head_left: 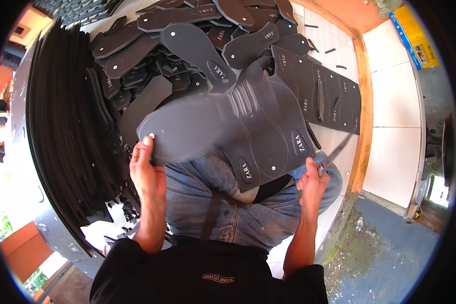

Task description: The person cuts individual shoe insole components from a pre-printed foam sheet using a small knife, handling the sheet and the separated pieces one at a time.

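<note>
My left hand (148, 169) pinches the rounded end of a dark grey foam sandal sole (182, 129), thumb on top beside a white dot. Motion smears the sole's other end, which overlaps a dark foam sheet (263, 147) printed with sole outlines. That sheet rests over my crossed legs in blue jeans (202, 185). In my right hand (311, 185) is a knife (339, 151), its blade pointing up and to the right. The right thumb is close to the sheet's corner; whether it touches is unclear.
A big heap of cut soles (192, 45) lies ahead. On the left stands a tall stack of dark foam sheets (61, 126). More printed sheet (334, 93) and thin offcuts (311, 45) lie on the tiles at right, beside a wooden edge (365, 111).
</note>
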`<state>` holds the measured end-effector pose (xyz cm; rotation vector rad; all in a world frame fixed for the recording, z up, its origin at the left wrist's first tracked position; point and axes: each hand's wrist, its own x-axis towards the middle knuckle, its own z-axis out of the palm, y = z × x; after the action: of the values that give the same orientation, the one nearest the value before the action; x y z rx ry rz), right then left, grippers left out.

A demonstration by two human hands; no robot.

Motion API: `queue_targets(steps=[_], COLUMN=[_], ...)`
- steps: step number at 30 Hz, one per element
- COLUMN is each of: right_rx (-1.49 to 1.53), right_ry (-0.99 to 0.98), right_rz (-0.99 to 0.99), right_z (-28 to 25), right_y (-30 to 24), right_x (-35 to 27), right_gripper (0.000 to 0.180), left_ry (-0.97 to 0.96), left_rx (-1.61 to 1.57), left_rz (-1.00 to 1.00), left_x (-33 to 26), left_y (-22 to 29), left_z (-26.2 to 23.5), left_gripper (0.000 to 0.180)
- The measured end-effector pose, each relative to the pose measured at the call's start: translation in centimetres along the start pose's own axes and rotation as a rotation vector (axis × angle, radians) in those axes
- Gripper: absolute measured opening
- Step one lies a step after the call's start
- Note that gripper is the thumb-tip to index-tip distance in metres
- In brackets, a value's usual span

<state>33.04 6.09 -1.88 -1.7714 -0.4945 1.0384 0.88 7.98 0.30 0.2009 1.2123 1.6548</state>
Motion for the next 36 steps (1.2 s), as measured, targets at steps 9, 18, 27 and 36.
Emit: queue_targets(steps=[9,18,27,36], right_rx=[-0.819,-1.033,-0.836,-0.31], right_ry=[-0.075,-0.152,-0.283,-0.8], right_rz=[-0.36,-0.312,-0.441,0.195], right_z=[-1.2,-2.1,3.5,1.7], right_y=[1.2,3.2,2.1,2.6], right_x=[-7.6,-8.4,-4.2,-8.3], right_gripper=[0.03,0.024,0.02,0.017], left_ry=[-0.102,-0.109,-0.186,-0.074], left_rx=[-0.192,-0.131,0.037,-0.031], left_rz=[-0.709,-0.661,-0.679,-0.606], left_x=[-9.3,-10.5,-11.4,-2.7], left_y=[-8.6,-10.4,-10.2,-6.6], left_z=[7.7,7.5,2.5,-0.3], left_gripper=[0.02,0.015,0.012,0.036])
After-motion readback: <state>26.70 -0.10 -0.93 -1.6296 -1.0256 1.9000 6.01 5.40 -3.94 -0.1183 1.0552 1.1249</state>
